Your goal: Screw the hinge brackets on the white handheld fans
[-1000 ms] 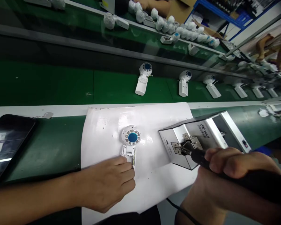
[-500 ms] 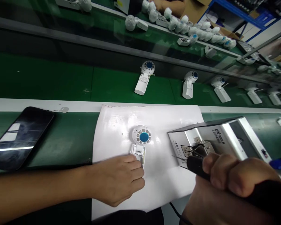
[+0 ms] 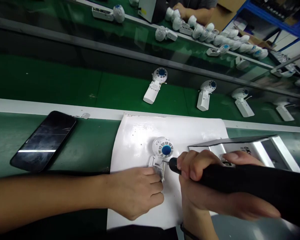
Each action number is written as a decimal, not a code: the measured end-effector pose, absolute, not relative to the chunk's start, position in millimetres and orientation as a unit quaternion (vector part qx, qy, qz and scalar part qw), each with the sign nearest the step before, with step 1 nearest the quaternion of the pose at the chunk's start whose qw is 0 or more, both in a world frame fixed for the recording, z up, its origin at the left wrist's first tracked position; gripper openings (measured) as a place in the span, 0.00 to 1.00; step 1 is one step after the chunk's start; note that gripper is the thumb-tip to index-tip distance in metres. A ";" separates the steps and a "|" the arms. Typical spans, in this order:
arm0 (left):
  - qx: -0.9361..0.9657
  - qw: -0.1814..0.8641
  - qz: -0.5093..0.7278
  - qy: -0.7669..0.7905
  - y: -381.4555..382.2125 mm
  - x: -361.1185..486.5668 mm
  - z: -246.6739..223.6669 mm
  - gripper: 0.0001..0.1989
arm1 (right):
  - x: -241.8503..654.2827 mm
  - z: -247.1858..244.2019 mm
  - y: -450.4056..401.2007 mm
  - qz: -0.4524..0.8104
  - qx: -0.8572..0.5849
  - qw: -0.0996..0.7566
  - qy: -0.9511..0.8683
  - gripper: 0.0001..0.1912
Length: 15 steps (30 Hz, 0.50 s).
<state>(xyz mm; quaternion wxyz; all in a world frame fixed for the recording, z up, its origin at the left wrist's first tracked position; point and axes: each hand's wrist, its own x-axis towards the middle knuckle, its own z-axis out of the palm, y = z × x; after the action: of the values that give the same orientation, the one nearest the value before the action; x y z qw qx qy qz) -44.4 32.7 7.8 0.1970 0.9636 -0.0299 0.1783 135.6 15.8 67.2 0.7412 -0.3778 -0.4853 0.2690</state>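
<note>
Left hand (image 3: 137,193): fingers curled together over the lower body of one white swivel-head unit (image 3: 162,150), thumb out of sight; the unit's round vented head, blue disc at centre, shows just beyond the fingers. Right hand (image 3: 212,198): wrapped around one black electric screwdriver (image 3: 242,176), its thin bit (image 3: 166,162) at the unit's hinge, between the two hands; contact cannot be told. Beneath the left hand: white sheet (image 3: 137,140). Beyond the right hand: silver box (image 3: 265,151), partly covered. Ahead-left of the left hand: smartphone (image 3: 45,141). Handling note, as judged: left hand best pins the body steady, fingers clear of the bit; screwdriver best brought in line with the fastening point, pressed lightly, thin wires avoided.
</note>
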 end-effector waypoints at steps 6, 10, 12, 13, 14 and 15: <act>0.964 0.202 0.168 -0.025 31.8 -47.0 11.3 0.05 | 130.5 58.6 23.1 0.298 -0.348 0.733 -0.502 0.23; 0.963 0.207 0.171 -0.020 29.1 -47.5 9.4 0.06 | 122.2 53.7 27.1 0.319 -0.345 0.749 -0.468 0.20; 0.963 0.205 0.174 -0.019 28.3 -47.6 8.1 0.05 | 122.9 55.3 24.8 0.326 -0.345 0.742 -0.474 0.21; 0.963 0.205 0.173 -0.018 28.2 -47.9 7.8 0.05 | 126.8 58.2 20.2 0.321 -0.343 0.742 -0.479 0.24; 0.963 0.206 0.171 -0.016 28.3 -48.3 7.8 0.05 | 133.7 62.6 12.9 0.319 -0.349 0.739 -0.480 0.27; 0.963 0.208 0.168 -0.015 28.5 -48.7 8.2 0.05 | 143.7 68.1 3.4 0.316 -0.358 0.736 -0.480 0.31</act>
<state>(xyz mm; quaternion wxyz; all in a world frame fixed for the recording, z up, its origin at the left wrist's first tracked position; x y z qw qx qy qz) -48.7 28.5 8.2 0.2081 0.9635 -0.0150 0.1678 143.7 3.4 68.1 0.7361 -0.3580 -0.4796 0.3161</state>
